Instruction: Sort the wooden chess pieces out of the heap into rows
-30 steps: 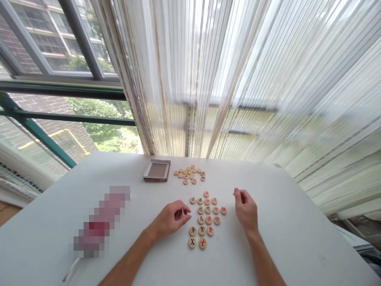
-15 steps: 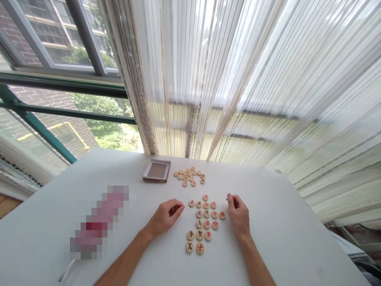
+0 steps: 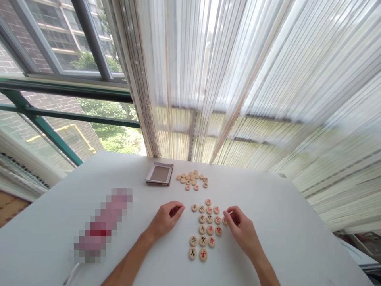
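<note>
Round wooden xiangqi pieces (image 3: 210,219) with red or black characters lie in short rows on the white table (image 3: 160,266). My right hand (image 3: 241,226) is at the right end of one row, its thumb and fingertips pinched at a red-marked xiangqi piece (image 3: 224,221). They hide part of that piece, which still sits in line with its row. Left of the rows, my left hand (image 3: 168,217) rests on the table, fingers curled and thumb against the index fingertip. Nothing shows in it. A looser cluster of pieces (image 3: 192,176), many of them blank side up, lies farther back.
An open shallow box (image 3: 160,174) stands at the back, left of the cluster. A blurred pinkish object (image 3: 102,226) with a white cord (image 3: 71,274) lies on the left. Beyond the table are a striped sheer curtain (image 3: 190,79) and a window frame (image 3: 68,95).
My right hand has moved left and down to the red-marked piece at the row's end. My left hand keeps its pose. The whole view has shifted slightly.
</note>
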Action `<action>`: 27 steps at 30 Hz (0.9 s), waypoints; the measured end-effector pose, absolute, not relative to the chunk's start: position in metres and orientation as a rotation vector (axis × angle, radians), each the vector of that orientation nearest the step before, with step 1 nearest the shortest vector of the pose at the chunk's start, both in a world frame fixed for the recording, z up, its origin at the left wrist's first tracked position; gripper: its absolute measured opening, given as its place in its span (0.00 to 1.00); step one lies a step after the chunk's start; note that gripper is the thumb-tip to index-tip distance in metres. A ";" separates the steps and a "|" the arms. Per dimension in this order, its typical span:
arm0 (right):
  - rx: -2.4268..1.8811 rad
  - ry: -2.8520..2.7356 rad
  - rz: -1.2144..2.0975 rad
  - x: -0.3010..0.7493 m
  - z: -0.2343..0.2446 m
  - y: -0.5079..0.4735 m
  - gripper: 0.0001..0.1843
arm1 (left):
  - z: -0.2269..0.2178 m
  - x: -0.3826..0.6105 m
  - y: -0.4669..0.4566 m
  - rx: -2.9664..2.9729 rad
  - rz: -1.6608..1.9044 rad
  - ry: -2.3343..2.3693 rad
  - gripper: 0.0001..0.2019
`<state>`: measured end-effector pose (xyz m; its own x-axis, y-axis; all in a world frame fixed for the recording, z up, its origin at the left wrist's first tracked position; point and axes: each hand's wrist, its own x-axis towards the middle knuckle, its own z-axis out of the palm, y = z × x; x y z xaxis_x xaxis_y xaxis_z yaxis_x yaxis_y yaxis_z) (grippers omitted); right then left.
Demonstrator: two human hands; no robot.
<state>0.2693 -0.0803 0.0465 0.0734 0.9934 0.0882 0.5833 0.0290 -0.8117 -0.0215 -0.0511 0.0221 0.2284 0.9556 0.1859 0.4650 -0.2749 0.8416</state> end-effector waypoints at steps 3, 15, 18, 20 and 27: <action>-1.462 -1.827 0.715 0.266 0.042 -0.111 0.13 | 0.027 -0.019 -0.057 1.990 0.918 1.252 0.10; -1.267 -2.171 0.441 0.269 -0.005 -0.141 0.15 | 0.021 -0.016 -0.059 1.980 0.795 1.241 0.13; -1.266 -2.177 0.440 0.269 -0.005 -0.141 0.15 | 0.021 -0.017 -0.059 1.962 0.796 1.244 0.12; -1.268 -2.187 0.434 0.269 -0.006 -0.142 0.16 | 0.022 -0.017 -0.060 1.953 0.800 1.242 0.12; -1.254 -2.232 0.416 0.270 -0.008 -0.141 0.17 | 0.021 -0.017 -0.059 1.918 0.823 1.235 0.12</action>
